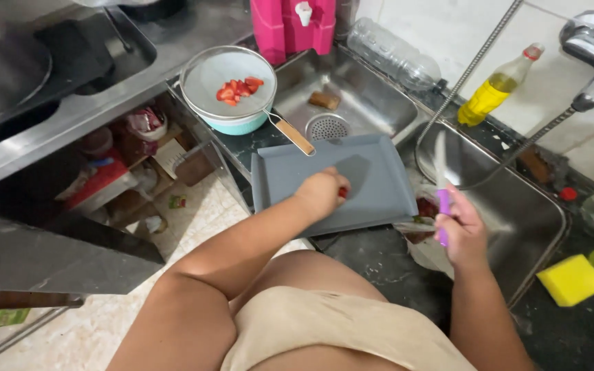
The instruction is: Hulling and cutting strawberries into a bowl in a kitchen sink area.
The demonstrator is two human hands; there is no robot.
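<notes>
The left hand [321, 193] rests clenched on the grey cutting board [372, 178], pinching a small red piece of strawberry [342, 193] against it. The right hand [463, 232] grasps the purple handle of a knife [442, 185], blade pointing up over the sink [517, 206]. Cut strawberry pieces [239, 89] lie in a strainer [228, 82] set on a light blue bowl [236, 126] beyond the board, on the dark counter [379, 261].
</notes>
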